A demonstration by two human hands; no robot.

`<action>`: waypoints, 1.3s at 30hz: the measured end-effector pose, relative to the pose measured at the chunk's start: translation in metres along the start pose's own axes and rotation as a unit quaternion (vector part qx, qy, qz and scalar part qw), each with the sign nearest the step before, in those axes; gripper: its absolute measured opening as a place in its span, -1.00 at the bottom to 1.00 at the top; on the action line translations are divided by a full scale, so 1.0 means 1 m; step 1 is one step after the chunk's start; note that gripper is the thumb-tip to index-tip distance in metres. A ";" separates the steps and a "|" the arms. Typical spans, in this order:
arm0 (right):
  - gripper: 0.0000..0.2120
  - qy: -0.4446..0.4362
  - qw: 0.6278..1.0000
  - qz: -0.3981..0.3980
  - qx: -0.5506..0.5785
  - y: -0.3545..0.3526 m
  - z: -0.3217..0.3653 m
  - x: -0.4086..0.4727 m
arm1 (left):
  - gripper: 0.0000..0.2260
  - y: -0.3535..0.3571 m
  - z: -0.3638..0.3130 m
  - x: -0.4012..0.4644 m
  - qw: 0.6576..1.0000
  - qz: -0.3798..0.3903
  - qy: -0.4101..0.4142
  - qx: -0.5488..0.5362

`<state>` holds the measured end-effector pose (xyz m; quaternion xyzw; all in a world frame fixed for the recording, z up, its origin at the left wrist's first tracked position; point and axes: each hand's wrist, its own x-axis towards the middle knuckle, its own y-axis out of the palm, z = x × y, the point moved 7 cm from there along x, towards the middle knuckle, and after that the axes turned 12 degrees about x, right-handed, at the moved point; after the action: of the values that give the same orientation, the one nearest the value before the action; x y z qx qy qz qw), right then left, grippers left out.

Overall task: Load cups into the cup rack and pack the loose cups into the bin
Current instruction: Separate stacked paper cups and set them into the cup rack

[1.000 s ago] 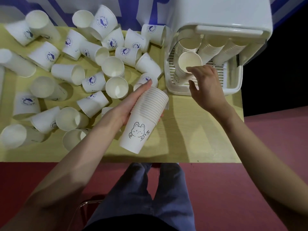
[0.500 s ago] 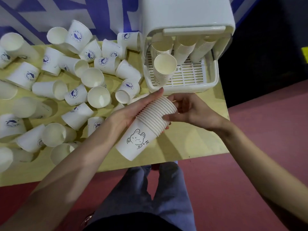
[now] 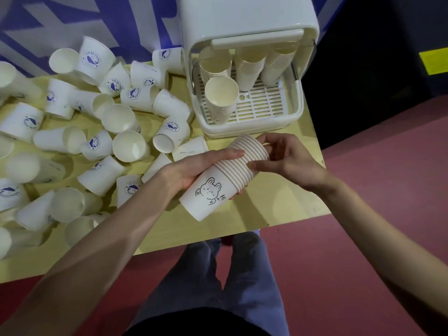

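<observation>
My left hand [image 3: 194, 169] grasps the stack [image 3: 225, 177]; its rims point up-right to my right hand [image 3: 283, 158], pinching the top cup.

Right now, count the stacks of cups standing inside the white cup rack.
4: one at front left, leaning forward, and three along the back, at left, middle and right. The cup rack lid may hide more.

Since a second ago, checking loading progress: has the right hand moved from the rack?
Yes. The right hand has come back out of the cup rack toward the person, and now pinches the rims of the stack of cups.
</observation>
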<state>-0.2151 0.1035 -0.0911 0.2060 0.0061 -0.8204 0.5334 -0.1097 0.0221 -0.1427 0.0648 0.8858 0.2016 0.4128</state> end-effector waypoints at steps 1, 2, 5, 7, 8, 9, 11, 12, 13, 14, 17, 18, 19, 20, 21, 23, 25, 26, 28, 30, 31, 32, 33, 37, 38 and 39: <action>-0.80 -0.001 1.000 -0.002 0.001 -0.002 0.000 0.000 | -0.37 0.001 0.000 0.002 1.000 0.003 -0.001 -0.001; -0.80 -0.002 1.000 -0.005 0.002 -0.004 0.000 -0.001 | -0.39 0.002 0.000 0.003 1.000 0.007 -0.001 -0.005; -0.79 -0.003 1.000 -0.007 0.004 -0.009 0.000 -0.001 | -0.51 0.009 -0.002 0.008 1.000 0.022 0.007 -0.015; -0.77 -0.002 1.000 -0.003 0.008 -0.011 0.000 -0.001 | -0.53 0.014 -0.003 0.010 0.999 0.036 0.013 -0.020; -0.77 -0.003 1.000 -0.001 0.008 -0.012 0.001 -0.001 | -0.52 0.016 -0.004 0.011 0.999 0.042 0.015 -0.023; -0.76 -0.005 1.000 0.001 0.007 -0.014 0.002 -0.001 | -0.51 0.018 -0.004 0.012 0.999 0.045 0.018 -0.025; -0.76 -0.004 1.000 0.009 0.006 -0.017 0.003 -0.001 | -0.49 0.021 -0.005 0.016 0.998 0.047 0.023 -0.030; -0.76 -0.003 1.000 0.012 0.005 -0.018 0.003 -0.001 | -0.49 0.022 -0.006 0.017 0.998 0.048 0.025 -0.034; -0.76 -0.001 1.000 0.014 0.003 -0.019 0.003 -0.001 | -0.50 0.025 -0.007 0.019 0.998 0.050 0.029 -0.036; -0.76 0.000 1.000 0.015 0.002 -0.021 0.003 -0.001 | -0.52 0.027 -0.008 0.021 0.997 0.053 0.032 -0.038; -0.78 -0.006 1.000 0.016 -0.001 -0.026 0.004 0.001 | -0.53 0.034 -0.010 0.026 0.997 0.053 0.034 -0.046; -0.80 -0.008 1.000 0.016 -0.003 -0.028 0.004 0.001 | -0.52 0.036 -0.010 0.028 0.997 0.049 0.032 -0.052; -0.81 -0.008 1.000 0.015 -0.006 -0.030 0.004 0.002 | -0.50 0.038 -0.010 0.030 0.997 0.046 0.031 -0.058; -0.81 -0.008 1.000 0.014 -0.009 -0.032 0.004 0.003 | -0.47 0.040 -0.010 0.032 0.996 0.043 0.030 -0.067; -0.81 -0.010 1.000 0.010 -0.013 -0.035 0.003 0.003 | -0.44 0.041 -0.010 0.035 0.996 0.042 0.031 -0.078; -0.79 -0.026 0.999 -0.024 -0.007 -0.049 0.005 0.005 | -0.41 0.041 -0.007 0.038 0.992 0.054 0.034 -0.106; -0.76 -0.055 0.996 -0.075 0.003 -0.071 0.012 0.007 | -0.40 0.040 -0.003 0.037 0.989 0.064 0.040 -0.125; -0.76 -0.069 0.994 -0.089 -0.007 -0.080 0.018 0.008 | -0.38 0.038 -0.002 0.036 0.990 0.053 0.039 -0.124; -0.78 -0.100 0.988 -0.109 -0.052 -0.094 0.029 0.008 | -0.31 0.030 -0.006 0.034 0.995 -0.012 0.051 -0.084; -0.77 -0.150 0.970 -0.155 -0.109 -0.108 0.040 0.005 | -0.37 0.018 -0.026 0.029 0.986 -0.120 0.115 -0.017; -0.79 -0.178 0.957 -0.188 -0.129 -0.116 0.046 0.002 | -0.43 0.013 -0.041 0.025 0.973 -0.170 0.153 0.008; -0.80 -0.204 0.942 -0.221 -0.148 -0.124 0.052 -0.002 | -0.44 0.010 -0.058 0.019 0.957 -0.217 0.188 0.032; -0.80 -0.227 0.926 -0.248 -0.174 -0.130 0.057 -0.005 | -0.38 0.006 -0.074 0.013 0.937 -0.265 0.219 0.063; -0.87 -0.269 0.870 -0.293 -0.291 -0.147 0.066 -0.007 | -0.27 0.011 -0.139 -0.015 0.812 -0.404 0.346 0.240; -0.87 -0.274 0.856 -0.290 -0.331 -0.147 0.065 -0.005 | -0.26 0.014 -0.149 -0.017 0.791 -0.414 0.363 0.267; -0.87 -0.276 0.842 -0.281 -0.370 -0.145 0.063 -0.003 | -0.24 0.015 -0.156 -0.016 0.773 -0.423 0.371 0.294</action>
<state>-0.3624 0.1545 -0.0630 -0.2518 0.2193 -0.8949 0.2961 -0.2183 -0.0165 -0.0349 -0.2783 0.9243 -0.2549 0.0569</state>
